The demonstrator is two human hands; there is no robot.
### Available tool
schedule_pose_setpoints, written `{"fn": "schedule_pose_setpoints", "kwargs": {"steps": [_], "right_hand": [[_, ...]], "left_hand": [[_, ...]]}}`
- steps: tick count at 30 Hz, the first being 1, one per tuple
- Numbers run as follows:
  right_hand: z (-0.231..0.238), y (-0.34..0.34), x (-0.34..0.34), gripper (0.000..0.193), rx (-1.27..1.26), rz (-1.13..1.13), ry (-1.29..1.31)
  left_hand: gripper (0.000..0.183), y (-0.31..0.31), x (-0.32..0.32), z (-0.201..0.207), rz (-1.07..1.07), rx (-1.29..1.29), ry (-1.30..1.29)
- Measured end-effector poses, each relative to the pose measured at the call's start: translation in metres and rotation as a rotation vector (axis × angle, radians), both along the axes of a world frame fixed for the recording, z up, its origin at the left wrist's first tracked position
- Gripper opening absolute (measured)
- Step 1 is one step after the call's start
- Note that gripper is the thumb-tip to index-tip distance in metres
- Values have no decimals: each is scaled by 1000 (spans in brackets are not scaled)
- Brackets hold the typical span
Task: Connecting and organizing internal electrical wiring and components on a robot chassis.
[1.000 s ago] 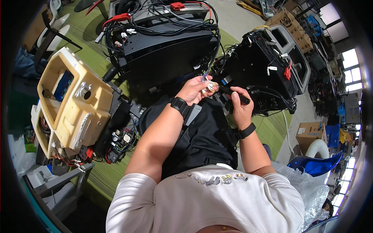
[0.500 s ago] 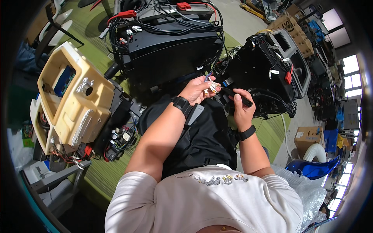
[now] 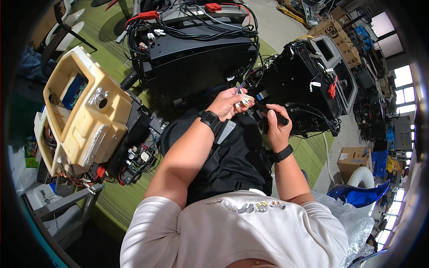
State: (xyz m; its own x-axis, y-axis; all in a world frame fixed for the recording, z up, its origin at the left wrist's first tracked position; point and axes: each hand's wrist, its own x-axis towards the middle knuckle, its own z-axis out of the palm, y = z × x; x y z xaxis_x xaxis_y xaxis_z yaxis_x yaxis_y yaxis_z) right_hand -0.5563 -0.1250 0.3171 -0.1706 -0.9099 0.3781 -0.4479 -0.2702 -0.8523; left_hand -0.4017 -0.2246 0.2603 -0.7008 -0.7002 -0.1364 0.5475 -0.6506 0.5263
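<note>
White connectors [image 3: 242, 105] sit over the person's dark-trousered lap [image 3: 237, 154], clamped between the thumb and fingers of the left hand [image 3: 225, 105] — presumably to steady the loose ends of their thin wires [image 3: 240, 87], which lead up toward the black housing [image 3: 201, 62] beyond. The right hand [image 3: 278, 126] is closed around a slim black tool [image 3: 282, 119], slanted in toward the connectors, likely for fine control, though whether its tip touches them is too small to tell. The connectors look small and blocky — a tight bunch with touches of orange-yellow, partly hidden by the fingers.
</note>
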Motion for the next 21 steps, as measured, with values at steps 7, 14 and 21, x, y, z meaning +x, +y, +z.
{"fn": "schedule_pose_setpoints", "kwargs": {"steps": [7,14,21], "right_hand": [[6,-1,10,13,-14,-80,-1],[10,3,16,14,28,-45,-28],[17,8,16,14,6,-6,-72]], "left_hand": [[22,2,1,5,-7,-18,42],[22,3,0,2,19,-24,32],[21,3,2,2,55,-15,9]]}}
